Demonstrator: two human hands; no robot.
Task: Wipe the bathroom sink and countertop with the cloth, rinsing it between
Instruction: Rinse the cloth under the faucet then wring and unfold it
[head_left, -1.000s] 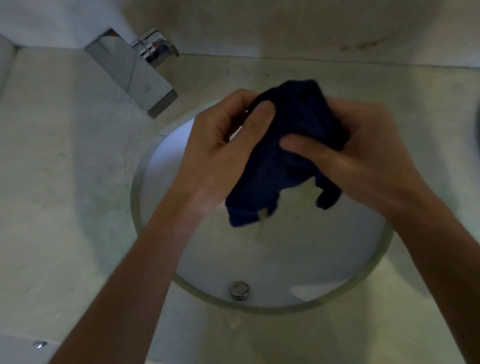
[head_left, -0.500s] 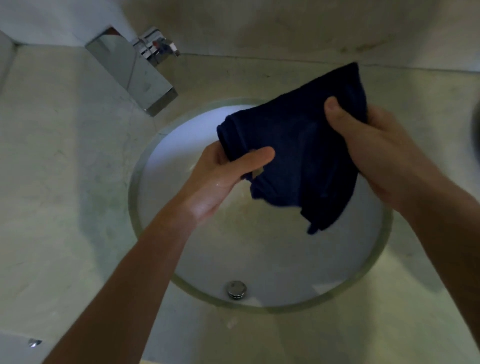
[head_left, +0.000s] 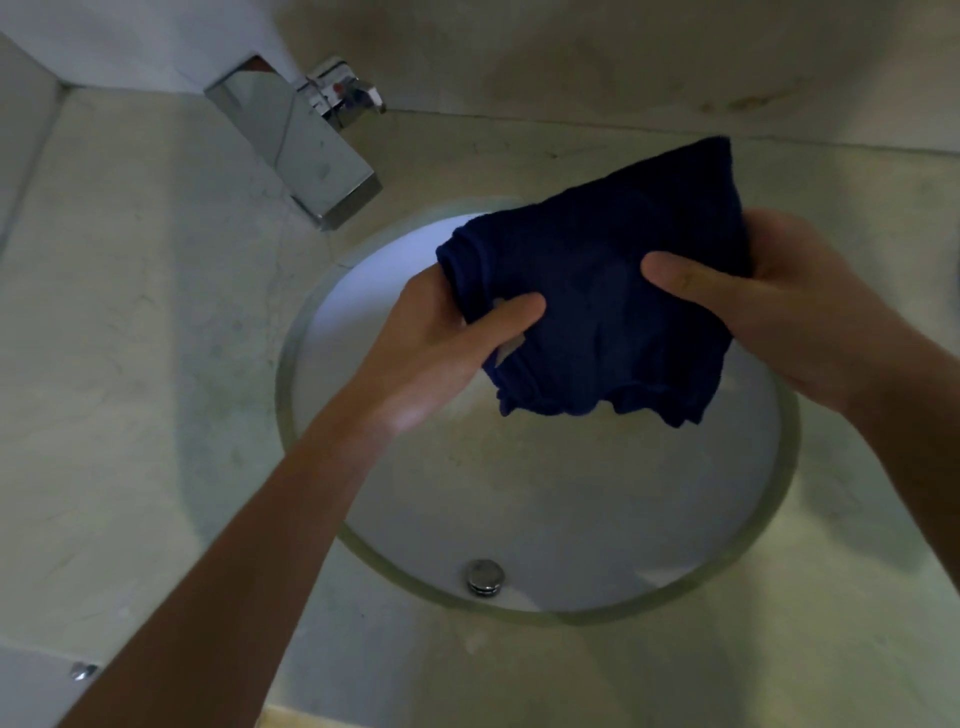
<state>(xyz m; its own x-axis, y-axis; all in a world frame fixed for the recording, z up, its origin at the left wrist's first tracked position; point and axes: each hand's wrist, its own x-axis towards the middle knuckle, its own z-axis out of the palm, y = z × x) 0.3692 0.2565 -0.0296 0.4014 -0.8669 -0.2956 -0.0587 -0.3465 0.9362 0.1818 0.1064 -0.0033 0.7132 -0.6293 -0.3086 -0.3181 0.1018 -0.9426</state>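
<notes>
- Cloth (head_left: 602, 291): dark blue, held spread above the sink (head_left: 545, 493), over the bowl's far half, touching nothing but the hands. Prob. kept there so drips fall into the basin, not on the tabletop (head_left: 130, 338).
- Left hand (head_left: 457, 343): thumb on top, fingers under, pinching the cloth's left edge.
- Right hand (head_left: 779, 296): thumb across the front, gripping the right edge. Both pull outward, so the cloth opens flat – looks like readying a clean face for wiping.
- Tap (head_left: 306, 150) at the far-left of the bowl; no water seen running.
- Drain plug (head_left: 484, 576) at the bowl's near side.
</notes>
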